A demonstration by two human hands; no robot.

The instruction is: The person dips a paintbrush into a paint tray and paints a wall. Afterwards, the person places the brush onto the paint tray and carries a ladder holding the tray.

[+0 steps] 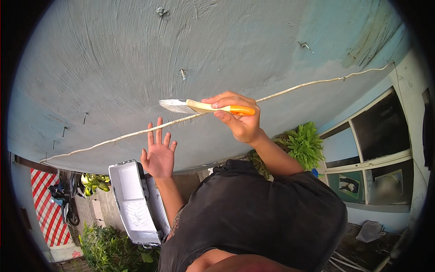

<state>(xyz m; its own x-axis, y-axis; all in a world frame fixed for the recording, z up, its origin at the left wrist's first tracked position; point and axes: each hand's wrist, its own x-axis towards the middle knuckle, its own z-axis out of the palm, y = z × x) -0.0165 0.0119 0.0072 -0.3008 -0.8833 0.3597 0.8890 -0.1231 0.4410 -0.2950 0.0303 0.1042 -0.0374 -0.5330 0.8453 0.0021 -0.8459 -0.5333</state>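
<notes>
My right hand [238, 115] is closed round the handle of a paintbrush [197, 107], whose cream handle ends in orange. Its white-coated bristles point left, close to the grey painted wall [122, 68]. Lower left, my left hand [159, 156] is raised with its fingers spread and holds nothing. A pale cable [308, 84] crosses the wall, passing behind the brush and by the fingertips of my left hand. Below and left of that hand lies a paint tray [131, 199] with white paint in it.
Nails and hooks [183, 74] stick out of the wall. Green plants [306, 145] grow at its foot, and a bush [108, 249] stands lower left. A window [380, 122] is on the right. A parked motorcycle [68, 206] stands far left beside a red-and-white striped panel [45, 204].
</notes>
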